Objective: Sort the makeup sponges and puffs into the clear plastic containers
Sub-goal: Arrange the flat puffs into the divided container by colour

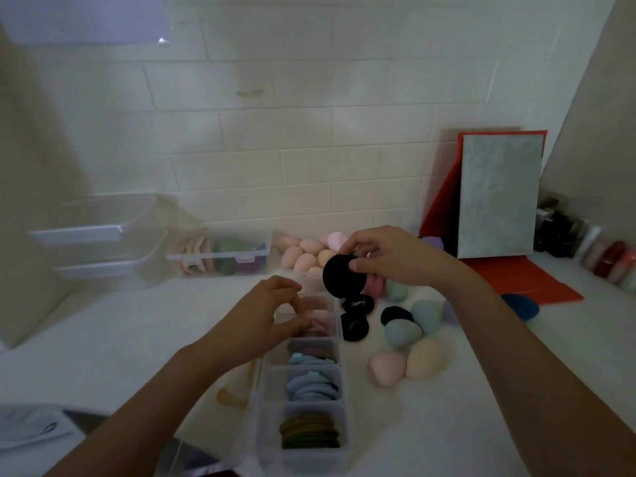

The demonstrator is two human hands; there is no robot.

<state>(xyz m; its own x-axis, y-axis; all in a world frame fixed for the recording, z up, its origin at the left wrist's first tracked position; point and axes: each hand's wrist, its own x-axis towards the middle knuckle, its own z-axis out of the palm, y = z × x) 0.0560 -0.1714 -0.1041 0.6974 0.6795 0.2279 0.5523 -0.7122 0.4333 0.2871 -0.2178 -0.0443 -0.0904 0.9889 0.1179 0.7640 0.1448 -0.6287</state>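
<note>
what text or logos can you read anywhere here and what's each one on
"YSL": gold monogram, blurred, so only likely, on the logo puff lying on the table.
Faint mark on the lower black puff: too blurred to read.
Held puff: no text shows.
Bottles at far right: labels too small to read.

Divided container [272,380] front centre, sorted puffs [311,387] in its compartments. We see loose sponges [402,333] right of it, flat puffs [354,327] between, our right hand [395,256] holding a round puff [340,275] above those. Behind: sponge tub [303,256], lidded box [220,258] left of it, stacked tubs [103,242] further left. Leaning board [499,197] back right.
</note>
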